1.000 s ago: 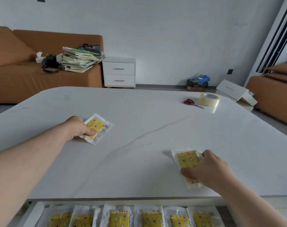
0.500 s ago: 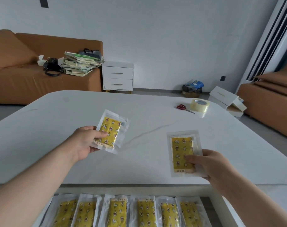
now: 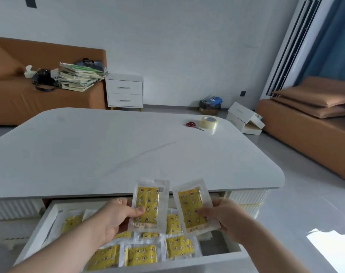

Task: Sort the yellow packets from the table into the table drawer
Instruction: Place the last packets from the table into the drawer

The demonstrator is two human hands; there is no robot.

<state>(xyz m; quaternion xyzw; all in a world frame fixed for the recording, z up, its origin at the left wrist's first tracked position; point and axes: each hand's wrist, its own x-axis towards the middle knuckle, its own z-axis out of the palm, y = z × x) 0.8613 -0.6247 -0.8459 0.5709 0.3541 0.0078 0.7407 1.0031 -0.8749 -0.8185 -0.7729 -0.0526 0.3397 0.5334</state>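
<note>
The open white drawer [image 3: 39, 231], bottom of frame, is nearly floored with yellow patterned packets in clear wrappers [image 3: 142, 257]; a bare strip shows at its right end. The left hand [image 3: 112, 219] and right hand [image 3: 228, 215], each pinching a raised packet [image 3: 148, 205], hang over its middle. The white surface [image 3: 89, 154] overhangs the drawer's back.

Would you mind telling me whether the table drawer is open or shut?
Open: the drawer is pulled out from under the tabletop, and yellow packets lie exposed inside.

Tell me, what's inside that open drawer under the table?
The drawer holds rows of yellow packets in clear wrappers. The left hand, right hand and their held packets hide the middle, so no full count is possible.
</note>
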